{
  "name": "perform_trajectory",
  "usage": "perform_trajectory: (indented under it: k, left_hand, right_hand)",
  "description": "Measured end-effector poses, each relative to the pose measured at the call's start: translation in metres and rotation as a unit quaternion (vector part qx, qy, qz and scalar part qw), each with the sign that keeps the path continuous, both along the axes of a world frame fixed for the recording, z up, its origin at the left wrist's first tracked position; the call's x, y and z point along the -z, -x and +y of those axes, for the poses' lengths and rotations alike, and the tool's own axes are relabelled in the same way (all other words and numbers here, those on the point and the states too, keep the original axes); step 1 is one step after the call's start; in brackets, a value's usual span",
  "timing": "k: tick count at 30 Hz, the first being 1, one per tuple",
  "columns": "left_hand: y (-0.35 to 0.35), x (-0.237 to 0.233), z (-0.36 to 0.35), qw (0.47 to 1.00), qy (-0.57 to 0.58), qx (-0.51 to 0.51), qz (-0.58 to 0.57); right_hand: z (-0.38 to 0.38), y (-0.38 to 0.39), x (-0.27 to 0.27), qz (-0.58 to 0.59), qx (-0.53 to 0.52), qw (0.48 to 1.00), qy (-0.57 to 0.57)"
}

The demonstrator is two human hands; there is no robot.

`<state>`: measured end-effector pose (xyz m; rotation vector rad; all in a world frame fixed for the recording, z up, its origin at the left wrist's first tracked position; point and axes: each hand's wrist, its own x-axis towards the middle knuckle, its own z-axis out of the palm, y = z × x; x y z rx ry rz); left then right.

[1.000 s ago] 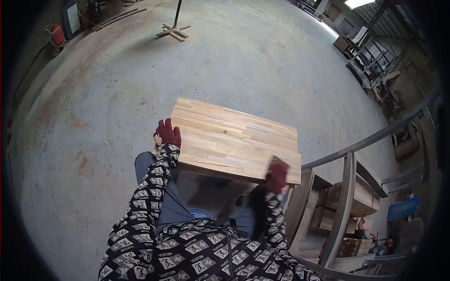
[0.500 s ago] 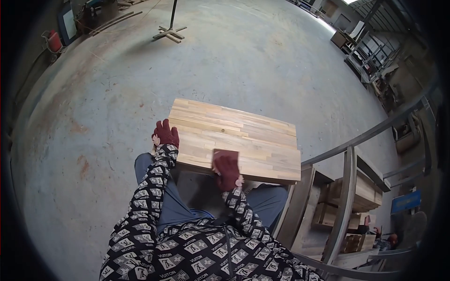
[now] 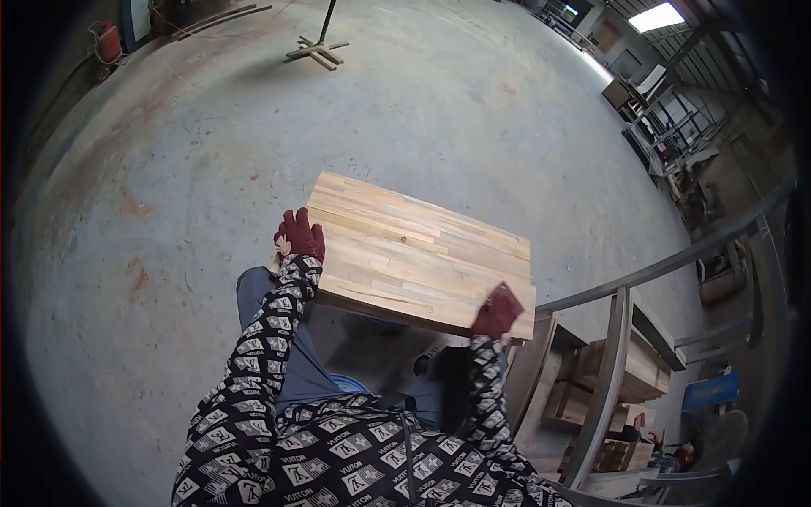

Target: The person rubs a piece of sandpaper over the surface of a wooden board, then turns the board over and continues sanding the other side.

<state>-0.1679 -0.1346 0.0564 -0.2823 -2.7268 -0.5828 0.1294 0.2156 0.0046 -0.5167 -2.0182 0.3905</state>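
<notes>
A light wooden board (image 3: 414, 245) made of glued strips lies across in front of my lap. On its left edge rests my left hand (image 3: 302, 237), in a dark red glove, with the fingers spread. Near the board's right front corner, my right hand (image 3: 497, 314), also gloved in dark red, is pressed on a flat reddish-brown sheet (image 3: 507, 292) against the wood. The sheet's outer corner shows past the fingers, and the rest is hidden under the hand.
A metal frame rack (image 3: 610, 380) with stacked wood blocks (image 3: 646, 363) stands close on the right. A blue box (image 3: 711, 391) is beyond it. Farther off are a stand with a crossed base (image 3: 318, 52) and a red cylinder (image 3: 108, 42).
My right hand has slid right along the board's front part with the sheet. My left hand stays at the left edge. The view has shifted slightly.
</notes>
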Motion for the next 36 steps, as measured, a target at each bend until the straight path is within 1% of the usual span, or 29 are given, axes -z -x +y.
perform_trajectory:
  k: [1,2,3,4,5,6,7,9,11,12,13,14,15,16,17,18,19,21,22,25,28,29,31,33,34,35,36]
  left_hand:
    - [0.001,0.001,0.000,1.000,0.003,-0.001,0.004]
    - [0.001,0.002,-0.001,1.000,0.008,0.000,0.009]
    - [0.000,0.002,-0.001,1.000,0.011,0.003,0.011]
    - [0.001,0.003,-0.001,1.000,0.009,0.003,0.012]
    - [0.001,0.004,-0.001,1.000,0.007,0.003,0.014]
    - [0.002,0.005,-0.001,1.000,0.010,0.006,0.018]
    - [0.003,0.006,-0.001,1.000,0.001,0.013,0.011]
    - [0.004,0.005,-0.003,1.000,-0.009,0.014,0.006]
    - [0.001,0.004,-0.004,1.000,-0.004,0.023,0.011]
    - [0.000,0.003,-0.003,1.000,-0.003,0.022,0.016]
    - [-0.001,-0.001,-0.004,1.000,-0.004,0.020,0.014]
    - [-0.003,-0.006,-0.004,1.000,-0.003,0.017,-0.008]
    - [-0.004,-0.007,-0.002,0.999,-0.004,0.015,-0.029]
    - [-0.002,-0.001,-0.001,1.000,-0.006,0.009,-0.014]
    - [-0.002,-0.001,0.000,1.000,-0.010,0.008,-0.018]
    - [-0.003,-0.003,0.000,1.000,-0.004,0.005,-0.008]
    - [-0.004,-0.005,0.000,1.000,0.002,0.003,0.003]
    - [-0.003,-0.004,0.001,1.000,0.006,-0.001,-0.006]
    - [-0.003,-0.003,0.001,1.000,0.010,-0.005,-0.010]
    - [0.000,-0.003,0.001,1.000,0.022,-0.007,-0.020]
    - [0.002,0.003,-0.003,1.000,0.003,0.013,0.006]
    - [0.003,0.004,-0.004,1.000,0.007,0.015,0.011]
    - [0.003,0.005,-0.004,1.000,-0.001,0.019,0.009]
    - [0.002,0.004,-0.004,1.000,0.002,0.017,0.015]
    - [0.001,0.003,-0.004,1.000,-0.001,0.019,0.016]
    - [0.000,0.002,-0.004,1.000,-0.006,0.023,0.016]
    - [-0.001,0.000,-0.004,1.000,-0.008,0.026,0.011]
  right_hand:
    - [-0.057,0.033,-0.068,-0.059,0.041,0.978,-0.196]
    - [-0.084,0.035,-0.103,-0.104,-0.125,0.977,-0.135]
    - [-0.112,0.059,-0.015,-0.071,0.007,0.992,-0.105]
    - [-0.143,0.068,-0.012,-0.108,-0.063,0.989,-0.076]
    - [-0.171,0.073,-0.020,-0.142,-0.132,0.980,-0.047]
    - [-0.194,0.082,-0.033,-0.222,-0.205,0.953,-0.022]
    - [-0.213,0.084,-0.062,-0.255,-0.252,0.932,-0.048]
    - [-0.211,0.080,-0.073,-0.251,-0.288,0.923,-0.044]
    - [-0.174,0.070,-0.044,-0.180,-0.290,0.940,-0.022]
    - [-0.147,0.060,-0.038,-0.163,-0.256,0.953,0.021]
    - [-0.118,0.043,-0.031,-0.187,-0.184,0.965,0.029]
    - [-0.084,0.027,-0.023,-0.207,-0.096,0.971,-0.069]
    - [-0.049,0.005,-0.021,-0.178,-0.064,0.978,-0.086]
    - [-0.023,-0.011,-0.036,-0.222,-0.006,0.974,-0.036]
    - [0.034,-0.023,0.016,-0.067,-0.034,0.979,0.192]
    - [0.049,-0.035,-0.008,-0.127,0.018,0.990,0.054]
    - [0.045,-0.035,-0.025,-0.157,0.044,0.987,-0.011]
    - [0.033,-0.012,-0.020,-0.139,0.068,0.987,-0.050]
    - [0.017,0.005,-0.013,-0.127,0.059,0.988,-0.056]
    - [-0.078,0.067,-0.005,-0.117,-0.036,0.991,-0.055]
    - [-0.176,0.113,-0.039,-0.138,-0.152,0.977,-0.063]
    - [-0.192,0.115,-0.058,-0.198,-0.215,0.955,-0.044]
    - [-0.192,0.116,-0.068,-0.206,-0.263,0.941,-0.050]
    - [-0.160,0.114,-0.029,-0.167,-0.254,0.952,-0.026]
    - [-0.141,0.100,-0.037,-0.117,-0.253,0.960,0.037]
    - [-0.116,0.083,-0.036,-0.150,-0.185,0.970,0.046]
    - [-0.076,0.067,-0.012,-0.142,-0.129,0.981,-0.028]
